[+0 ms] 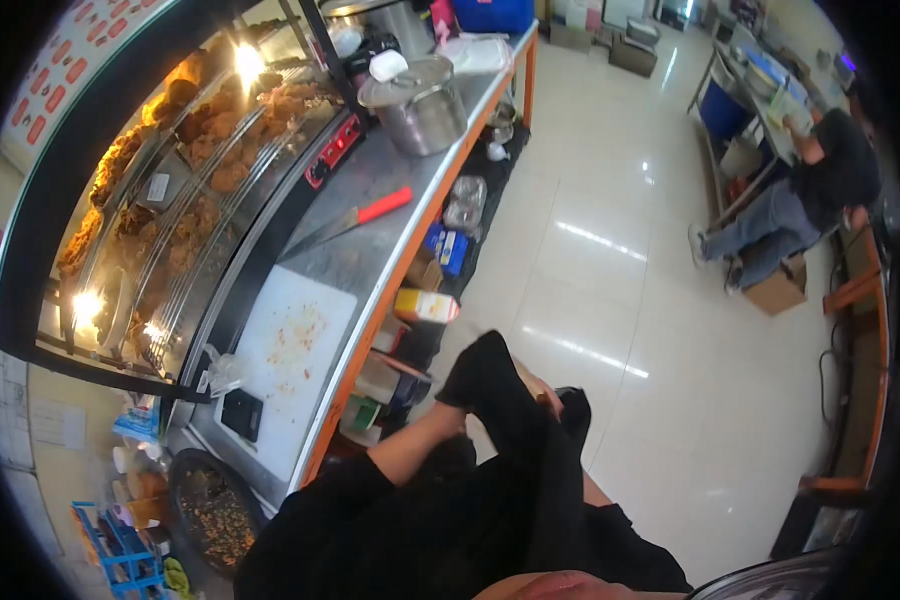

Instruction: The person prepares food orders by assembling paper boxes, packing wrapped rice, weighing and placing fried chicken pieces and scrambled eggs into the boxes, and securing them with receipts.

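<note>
Black cloth [495, 385], which looks like part of the dark garment on my body, is bunched up in front of me. My left forearm [420, 440] reaches into it, and the cloth hides that hand's fingers. A small part of my right hand [542, 393] shows between two folds, apparently gripping the fabric. To the left, a counter bears a white cutting board [300, 325] with crumbs and a knife with a red handle [382, 206]. At the board's near end sits a small black device [239, 414] beside a crumpled clear plastic bag [225, 372].
A lit glass cabinet with fried food [205, 150] stands along the left. Beyond the knife is a lidded steel pot [415, 105]. A dark round pan [215, 510] holds browned bits. Boxes fill the shelf below the counter. Across the tiled floor [590, 280], another person [820, 185] works at a table.
</note>
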`<state>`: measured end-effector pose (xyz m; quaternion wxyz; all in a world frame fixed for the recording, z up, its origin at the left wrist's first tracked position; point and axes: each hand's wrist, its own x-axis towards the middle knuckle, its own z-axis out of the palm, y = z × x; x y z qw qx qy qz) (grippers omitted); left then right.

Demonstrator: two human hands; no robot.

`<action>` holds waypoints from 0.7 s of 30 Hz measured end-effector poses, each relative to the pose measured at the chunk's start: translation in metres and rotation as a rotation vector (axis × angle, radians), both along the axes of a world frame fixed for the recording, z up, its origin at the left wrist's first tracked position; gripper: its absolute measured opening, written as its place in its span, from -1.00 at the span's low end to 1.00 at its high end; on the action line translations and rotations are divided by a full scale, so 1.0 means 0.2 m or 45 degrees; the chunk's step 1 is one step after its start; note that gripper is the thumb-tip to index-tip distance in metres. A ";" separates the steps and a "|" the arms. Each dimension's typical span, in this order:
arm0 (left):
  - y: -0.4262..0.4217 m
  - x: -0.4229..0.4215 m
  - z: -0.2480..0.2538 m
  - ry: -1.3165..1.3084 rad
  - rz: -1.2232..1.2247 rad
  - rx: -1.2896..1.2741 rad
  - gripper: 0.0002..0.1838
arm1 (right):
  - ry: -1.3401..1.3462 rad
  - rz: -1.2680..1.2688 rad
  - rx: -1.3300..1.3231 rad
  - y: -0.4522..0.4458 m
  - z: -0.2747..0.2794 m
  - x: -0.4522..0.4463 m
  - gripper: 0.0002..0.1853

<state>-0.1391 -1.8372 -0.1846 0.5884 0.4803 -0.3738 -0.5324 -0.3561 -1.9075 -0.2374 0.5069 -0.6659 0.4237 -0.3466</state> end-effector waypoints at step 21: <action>-1.08 1.04 1.09 0.363 0.525 0.224 -0.33 | -0.593 1.481 -0.121 -2.04 1.30 1.42 -0.27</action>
